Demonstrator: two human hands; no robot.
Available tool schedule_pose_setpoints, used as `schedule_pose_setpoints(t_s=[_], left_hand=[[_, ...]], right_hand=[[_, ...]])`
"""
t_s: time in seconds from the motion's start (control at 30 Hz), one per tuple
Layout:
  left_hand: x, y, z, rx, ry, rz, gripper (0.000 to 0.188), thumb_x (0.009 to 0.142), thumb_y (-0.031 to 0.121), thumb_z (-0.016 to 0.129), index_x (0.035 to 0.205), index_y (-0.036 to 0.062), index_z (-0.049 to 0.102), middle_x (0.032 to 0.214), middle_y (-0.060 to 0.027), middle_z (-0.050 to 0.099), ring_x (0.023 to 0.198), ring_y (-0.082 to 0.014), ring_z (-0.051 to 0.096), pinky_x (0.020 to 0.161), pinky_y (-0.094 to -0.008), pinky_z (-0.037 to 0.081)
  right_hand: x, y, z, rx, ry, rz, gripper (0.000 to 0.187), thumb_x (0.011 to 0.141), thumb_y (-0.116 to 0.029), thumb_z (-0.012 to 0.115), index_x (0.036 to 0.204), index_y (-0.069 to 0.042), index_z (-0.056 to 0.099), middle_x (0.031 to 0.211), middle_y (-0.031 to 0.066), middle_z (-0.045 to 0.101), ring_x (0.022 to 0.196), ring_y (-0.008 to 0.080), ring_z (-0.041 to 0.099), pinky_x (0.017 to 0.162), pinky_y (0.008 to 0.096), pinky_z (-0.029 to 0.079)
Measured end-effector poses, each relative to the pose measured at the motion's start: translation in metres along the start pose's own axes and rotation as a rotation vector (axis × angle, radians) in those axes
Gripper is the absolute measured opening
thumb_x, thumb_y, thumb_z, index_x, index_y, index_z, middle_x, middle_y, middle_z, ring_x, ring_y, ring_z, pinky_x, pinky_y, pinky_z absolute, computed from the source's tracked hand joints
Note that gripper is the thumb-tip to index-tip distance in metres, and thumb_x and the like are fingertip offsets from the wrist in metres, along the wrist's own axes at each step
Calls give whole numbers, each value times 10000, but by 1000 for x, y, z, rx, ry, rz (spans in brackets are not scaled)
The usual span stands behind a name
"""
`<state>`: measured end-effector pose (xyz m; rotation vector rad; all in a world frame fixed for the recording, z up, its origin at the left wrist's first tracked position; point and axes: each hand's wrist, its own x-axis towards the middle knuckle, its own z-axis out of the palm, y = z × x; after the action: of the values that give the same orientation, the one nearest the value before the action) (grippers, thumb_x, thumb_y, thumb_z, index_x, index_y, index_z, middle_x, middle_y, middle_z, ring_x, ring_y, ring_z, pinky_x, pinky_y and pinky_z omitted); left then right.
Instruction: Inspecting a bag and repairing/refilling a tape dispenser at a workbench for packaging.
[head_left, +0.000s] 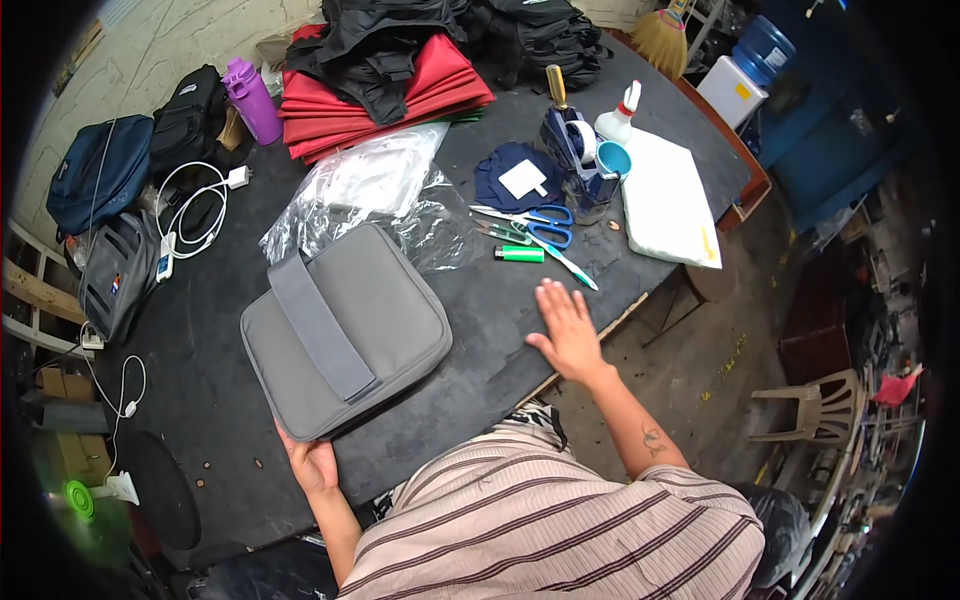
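Note:
A grey fabric case [395, 310] with rounded corners and a wide grey strap [322, 325] across its top lies tilted left of centre on the black table. My left hand [308, 460] grips its near left corner, the fingers partly hidden beneath it. My right hand [567, 335] rests open and flat near the table's front edge, apart from the case. Just beyond it are a green and white toothbrush-like tool [565, 265], a green lighter-shaped piece [519, 254] and blue-handled scissors [552, 226]. Clear plastic bags [350, 190] lie behind the case.
Red folded fabric [370, 100] is stacked at the back under black bags [400, 40]. A purple bottle [252, 100], backpacks [100, 170] and a white charging cable [205, 240] sit left. A tape dispenser [580, 180], spray bottle [617, 118] and white packet [670, 200] stand right.

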<state>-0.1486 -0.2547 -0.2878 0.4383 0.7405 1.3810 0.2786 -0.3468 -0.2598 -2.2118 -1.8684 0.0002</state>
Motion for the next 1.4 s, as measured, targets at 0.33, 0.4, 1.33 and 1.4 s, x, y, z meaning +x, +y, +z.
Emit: schedule_pose_setpoints(t_s=[0.33,0.4,1.33,1.4], left_hand=[[-1,2,6,-13,-22,8,715,774,-51,474,1433,126,264,1379,-49,398,1199,-214,440,980,-368,374],[-2,2,9,-8,-30,3,729,765,-55,473,1437,126,257,1391,-52,383,1221,-221,424,984,-370,371],[0,-1,-7,-28,-8,-1,710,789,-63,484,1436,114,251,1404,-69,367,1256,-233,394,1013,-411,357],[0,0,-11,-26,-25,-12,710,788,-63,486,1435,112,253,1403,-69,369,1258,-232,392,1016,-410,352]], right_hand=[[-61,103,-33,-511,203,659,409,763,-222,671,1103,-6,596,1082,185,599,1149,352,462,1012,504,272],[-27,100,-45,-167,442,321,315,738,-42,625,1051,-15,598,1103,193,577,1151,371,461,998,477,339],[5,27,7,-30,-29,105,816,869,-561,424,1424,-1,214,1488,186,199,1389,324,163,1106,520,94],[-15,57,-3,-49,22,159,779,860,-537,465,1423,-44,248,1480,148,246,1378,318,201,1101,515,120]])
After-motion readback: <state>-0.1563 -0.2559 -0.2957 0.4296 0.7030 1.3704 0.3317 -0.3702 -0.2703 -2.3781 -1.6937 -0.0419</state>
